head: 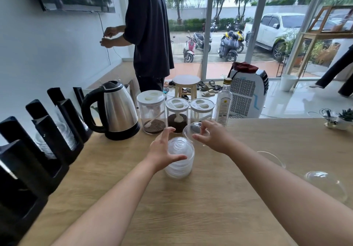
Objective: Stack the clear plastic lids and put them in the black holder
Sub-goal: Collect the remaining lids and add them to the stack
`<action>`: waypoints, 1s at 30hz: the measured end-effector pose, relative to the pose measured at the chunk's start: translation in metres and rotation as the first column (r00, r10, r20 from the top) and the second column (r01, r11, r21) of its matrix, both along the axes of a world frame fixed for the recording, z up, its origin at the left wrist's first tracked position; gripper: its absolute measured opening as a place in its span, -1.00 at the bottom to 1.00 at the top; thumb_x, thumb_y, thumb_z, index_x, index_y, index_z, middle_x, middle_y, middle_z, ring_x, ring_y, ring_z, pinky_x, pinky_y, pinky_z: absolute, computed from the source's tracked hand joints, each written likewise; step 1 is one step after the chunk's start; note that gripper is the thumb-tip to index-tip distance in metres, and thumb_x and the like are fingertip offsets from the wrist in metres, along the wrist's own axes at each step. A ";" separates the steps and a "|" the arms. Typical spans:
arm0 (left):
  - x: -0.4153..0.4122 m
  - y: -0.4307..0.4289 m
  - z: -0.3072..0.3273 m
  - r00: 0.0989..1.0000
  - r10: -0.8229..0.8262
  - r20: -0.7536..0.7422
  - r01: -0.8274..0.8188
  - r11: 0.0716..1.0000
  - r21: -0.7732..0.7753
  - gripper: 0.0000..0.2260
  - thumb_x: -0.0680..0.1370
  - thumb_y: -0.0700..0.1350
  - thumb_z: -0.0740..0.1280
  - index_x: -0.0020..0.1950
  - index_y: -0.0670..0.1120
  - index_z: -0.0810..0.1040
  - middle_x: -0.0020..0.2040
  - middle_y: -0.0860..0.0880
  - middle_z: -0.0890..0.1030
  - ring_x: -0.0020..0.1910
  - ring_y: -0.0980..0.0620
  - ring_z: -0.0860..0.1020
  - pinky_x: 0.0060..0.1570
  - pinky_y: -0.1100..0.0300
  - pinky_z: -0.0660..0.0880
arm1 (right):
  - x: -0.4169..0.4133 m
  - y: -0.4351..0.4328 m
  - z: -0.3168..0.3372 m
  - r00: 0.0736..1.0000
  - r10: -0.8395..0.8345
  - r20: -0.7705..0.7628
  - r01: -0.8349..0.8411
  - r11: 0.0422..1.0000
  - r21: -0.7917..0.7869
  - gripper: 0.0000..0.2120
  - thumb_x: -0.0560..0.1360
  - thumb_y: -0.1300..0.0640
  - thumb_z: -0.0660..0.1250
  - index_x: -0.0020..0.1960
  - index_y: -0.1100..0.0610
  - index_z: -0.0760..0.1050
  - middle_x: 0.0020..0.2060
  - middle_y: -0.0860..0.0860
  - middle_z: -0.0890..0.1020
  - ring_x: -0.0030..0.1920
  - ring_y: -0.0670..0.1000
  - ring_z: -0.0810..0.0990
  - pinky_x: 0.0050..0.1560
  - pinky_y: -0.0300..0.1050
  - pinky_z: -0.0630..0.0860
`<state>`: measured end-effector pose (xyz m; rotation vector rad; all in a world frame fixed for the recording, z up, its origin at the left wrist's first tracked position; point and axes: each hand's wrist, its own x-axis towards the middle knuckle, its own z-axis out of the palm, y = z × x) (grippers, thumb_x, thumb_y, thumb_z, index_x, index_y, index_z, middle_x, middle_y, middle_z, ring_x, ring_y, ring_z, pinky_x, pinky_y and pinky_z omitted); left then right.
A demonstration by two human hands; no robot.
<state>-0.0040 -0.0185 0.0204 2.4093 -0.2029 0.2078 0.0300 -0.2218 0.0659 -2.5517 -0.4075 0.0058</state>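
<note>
Lid stacking under way at the wooden surface (191, 207); black holder (38, 150) along the left edge.

I see my left hand (162, 152) cupped around the stack of clear lids (179, 159), which stands upright mid-surface, its grip spread wide with thumb and fingertips at the stack's sides. My right hand (212, 136) pinches one clear dome lid (193, 129) by its rim, tilted, just above and behind the stack. Two more loose lids (324, 182) lie to the right, well apart from the stack. The holder's slots already contain clear lids. A kettle (116, 110) and three jars (175, 110) stand behind.
</note>
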 end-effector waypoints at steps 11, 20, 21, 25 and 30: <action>-0.005 0.037 0.011 0.999 -0.023 -0.038 0.024 0.998 0.051 -0.21 0.23 0.11 0.57 0.39 0.06 0.32 0.36 0.06 0.46 0.35 0.08 0.40 0.36 0.10 0.33 | -0.013 0.045 -0.005 0.985 0.172 0.014 -0.171 0.983 -0.071 -0.73 0.44 -0.15 0.35 -0.07 0.02 0.41 0.28 -0.05 0.46 0.26 0.02 0.43 0.15 -0.11 0.38; -0.008 0.036 -0.008 0.998 -0.011 -0.063 0.016 0.997 0.074 -0.46 0.38 0.02 0.48 0.33 0.11 0.40 0.28 0.11 0.53 0.30 0.09 0.44 0.33 0.05 0.37 | -0.020 0.053 -0.020 0.989 0.149 0.019 -0.146 0.983 -0.115 -0.50 0.39 -0.12 0.43 0.19 0.05 0.31 0.23 0.02 0.50 0.19 0.04 0.47 0.15 -0.07 0.46; -0.008 0.036 -0.009 0.998 -0.007 -0.061 0.011 0.997 0.075 -0.47 0.39 0.02 0.48 0.32 0.11 0.40 0.28 0.11 0.54 0.30 0.09 0.45 0.32 0.05 0.37 | -0.021 0.053 -0.021 0.990 0.140 0.018 -0.137 0.986 -0.099 -0.44 0.38 -0.11 0.44 0.24 0.05 0.28 0.24 0.03 0.50 0.21 0.05 0.47 0.17 -0.04 0.47; -0.008 0.035 -0.013 0.998 0.018 -0.057 -0.014 0.998 0.063 -0.50 0.40 0.01 0.47 0.30 0.11 0.41 0.25 0.10 0.55 0.28 0.08 0.46 0.29 0.03 0.40 | -0.024 0.054 -0.027 0.991 0.134 0.009 -0.133 0.989 -0.064 -0.27 0.36 -0.10 0.46 0.39 0.03 0.18 0.35 -0.01 0.44 0.34 0.04 0.40 0.28 -0.05 0.39; -0.009 0.035 -0.011 0.998 0.011 -0.061 -0.005 0.996 0.083 -0.51 0.42 0.03 0.45 0.32 0.10 0.40 0.27 0.10 0.54 0.30 0.08 0.45 0.31 0.04 0.38 | -0.021 0.052 -0.029 0.990 0.134 -0.033 -0.135 0.990 -0.029 -0.23 0.38 -0.14 0.43 0.45 -0.03 0.13 0.41 -0.02 0.39 0.41 0.02 0.32 0.36 -0.04 0.33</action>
